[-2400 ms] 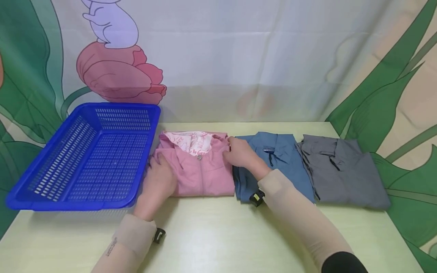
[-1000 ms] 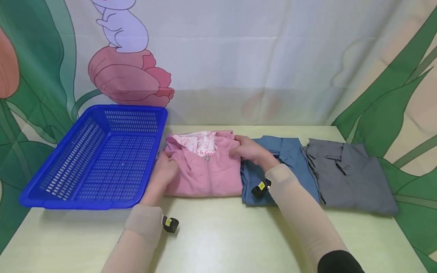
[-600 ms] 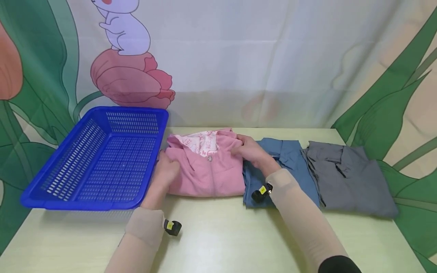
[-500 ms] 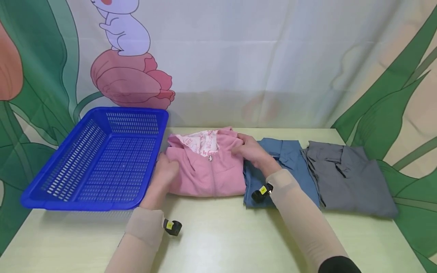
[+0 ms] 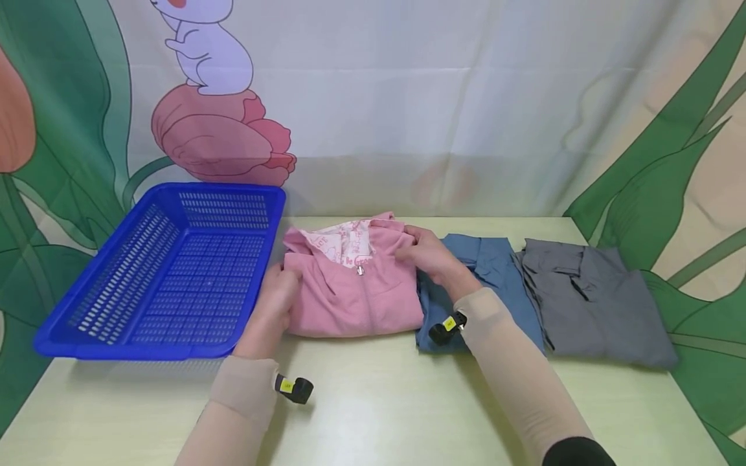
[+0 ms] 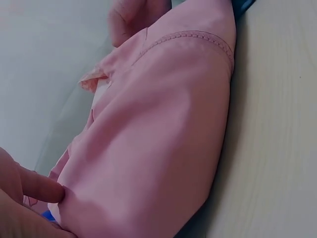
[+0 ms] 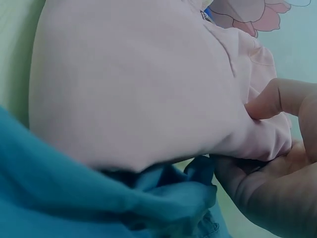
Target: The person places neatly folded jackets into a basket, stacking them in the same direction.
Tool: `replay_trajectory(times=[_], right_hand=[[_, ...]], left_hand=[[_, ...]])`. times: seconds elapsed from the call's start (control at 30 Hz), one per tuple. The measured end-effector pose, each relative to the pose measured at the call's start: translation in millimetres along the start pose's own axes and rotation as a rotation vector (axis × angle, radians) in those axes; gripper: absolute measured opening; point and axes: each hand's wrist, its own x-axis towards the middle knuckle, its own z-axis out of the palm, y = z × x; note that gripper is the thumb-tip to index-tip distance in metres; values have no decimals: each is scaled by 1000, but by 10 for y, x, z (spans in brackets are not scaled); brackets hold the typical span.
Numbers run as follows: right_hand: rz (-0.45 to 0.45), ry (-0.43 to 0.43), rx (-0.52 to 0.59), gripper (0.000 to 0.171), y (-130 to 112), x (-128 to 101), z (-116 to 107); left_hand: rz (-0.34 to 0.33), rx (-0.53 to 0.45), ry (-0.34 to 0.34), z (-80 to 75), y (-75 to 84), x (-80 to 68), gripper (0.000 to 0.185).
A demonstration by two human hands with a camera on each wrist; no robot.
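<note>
Pink garment: A folded pink hooded top [image 5: 352, 294] lay on the pale green table [image 5: 373, 414], between the blue basket and the folded blue shirt. Its hood lining, white with pink print, showed at the far end, and a small zip pull sat at the neck.

Left hand: The left hand [image 5: 274, 304] gripped the top's left edge, thumb on the cloth and fingers tucked round or under the fold. In the left wrist view, a finger [image 6: 42, 188] pressed into the pink fabric [image 6: 158, 144] at its lower corner.

Right hand: The right hand [image 5: 431, 255] grasped the top's right edge near the hood. The right wrist view showed the thumb [image 7: 277, 99] on top of the pink cloth [image 7: 129, 84] and the fingers beneath it, pinching the fold.

Blue basket: A slotted blue plastic basket [image 5: 87, 343] stood just to the left of the pink top, tilted up at its far end. Its near right corner lay just beside the left hand, and whether the two touched could not be told.

Blue shirt: A folded blue shirt [image 5: 495, 272] lay right against the pink top's right side. The right forearm crossed over it, and in the right wrist view its bunched cloth [image 7: 99, 198] sat under the pink edge.

Grey shirt: A folded grey shirt [image 5: 588, 304] lay to the right of the blue one, their edges meeting.

Wrists: Each forearm wore a beige sleeve [image 5: 245, 388] with a small black camera [image 5: 294, 388] at the wrist.

Backdrop: A printed curtain [image 5: 408, 97] with green leaves, a pink flower and a cartoon rabbit hung behind the table.
</note>
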Motion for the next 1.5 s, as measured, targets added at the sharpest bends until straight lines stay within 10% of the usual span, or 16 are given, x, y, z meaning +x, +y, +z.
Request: replay_trajectory(times=[0.73,1.23,1.5], right_hand=[[-49,-3,79,72,-483,-216,-133],[-190,-74,87,65,-904,-341,92],[-139,-137,307,71,-1002,-337,254]], left_hand=[[73,57,-57,-62,422,-170,62],[95,70,-179,-534,707,-172,68],[70,30,-242,-818,718,-104,74]])
